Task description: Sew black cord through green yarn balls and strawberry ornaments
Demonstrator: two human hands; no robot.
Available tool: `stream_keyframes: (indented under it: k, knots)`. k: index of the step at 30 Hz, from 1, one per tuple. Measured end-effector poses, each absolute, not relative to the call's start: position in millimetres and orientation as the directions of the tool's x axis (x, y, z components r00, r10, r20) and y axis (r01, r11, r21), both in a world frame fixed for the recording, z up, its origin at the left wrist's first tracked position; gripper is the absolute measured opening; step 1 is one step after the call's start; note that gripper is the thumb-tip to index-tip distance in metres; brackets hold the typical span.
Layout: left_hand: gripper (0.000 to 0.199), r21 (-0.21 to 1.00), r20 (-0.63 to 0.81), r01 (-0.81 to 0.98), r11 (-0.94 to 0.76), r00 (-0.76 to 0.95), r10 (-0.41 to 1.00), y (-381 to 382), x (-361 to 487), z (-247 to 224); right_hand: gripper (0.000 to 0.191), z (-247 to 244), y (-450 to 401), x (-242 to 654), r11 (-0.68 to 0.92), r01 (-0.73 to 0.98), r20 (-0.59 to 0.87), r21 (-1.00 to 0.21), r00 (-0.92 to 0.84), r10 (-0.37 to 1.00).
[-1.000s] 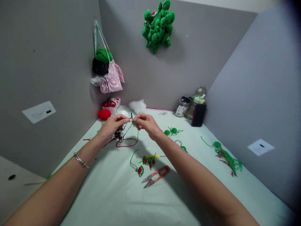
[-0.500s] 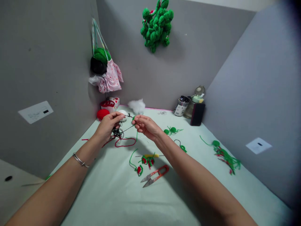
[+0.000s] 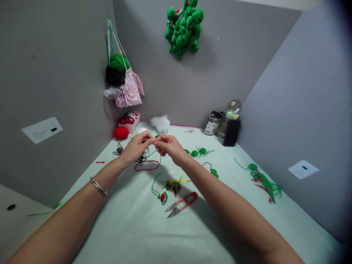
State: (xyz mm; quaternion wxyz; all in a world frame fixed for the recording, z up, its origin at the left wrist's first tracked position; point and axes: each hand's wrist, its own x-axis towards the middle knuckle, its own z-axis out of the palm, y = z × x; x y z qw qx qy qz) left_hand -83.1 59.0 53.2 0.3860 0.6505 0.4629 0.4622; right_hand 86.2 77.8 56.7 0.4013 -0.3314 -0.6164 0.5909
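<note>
My left hand and my right hand meet fingertip to fingertip above the table. The right one pinches a small green crochet piece, mostly hidden behind its fingers. Closed at the tips, the left one is on black yarn, whose tangle hangs below and behind it; the exact grip is hidden. A loop of red yarn lies under the hands. Nearer to me are small red-and-green crochet pieces, a yellow-handled crochet hook and orange-handled thread snips.
Red yarn ball, tissue-like box and white stuffing sit at the back. A phone leans by a tin. Green balls and yarn ends lie right. A green crochet bunch hangs on the wall.
My left hand has moved right to meet the right hand, closing the gap where black yarn was stretched. The right hand has hardly shifted.
</note>
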Motion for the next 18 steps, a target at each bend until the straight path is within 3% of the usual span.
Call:
stream_keyframes:
  k: [4,8,14,18]
  knots:
    - [0.029,0.877,0.280,0.337,-0.341,0.216,0.935,58,-84,58,0.019,61,78,95,0.289,0.106,0.208,-0.951,-0.472,0.857]
    - [0.029,0.852,0.281,0.375,-0.366,0.263,0.923,59,-85,60,0.014,62,77,99,0.494,0.310,0.343,-0.812,-0.431,0.835]
    - [0.028,0.867,0.263,0.367,-0.338,0.240,0.934,63,-97,56,0.011,60,89,109,0.510,0.382,0.430,-0.770,-0.280,0.858]
    - [0.029,0.946,0.195,0.250,-0.207,0.072,0.978,64,-123,50,0.013,66,104,140,0.395,0.205,0.402,-0.895,-0.011,0.916]
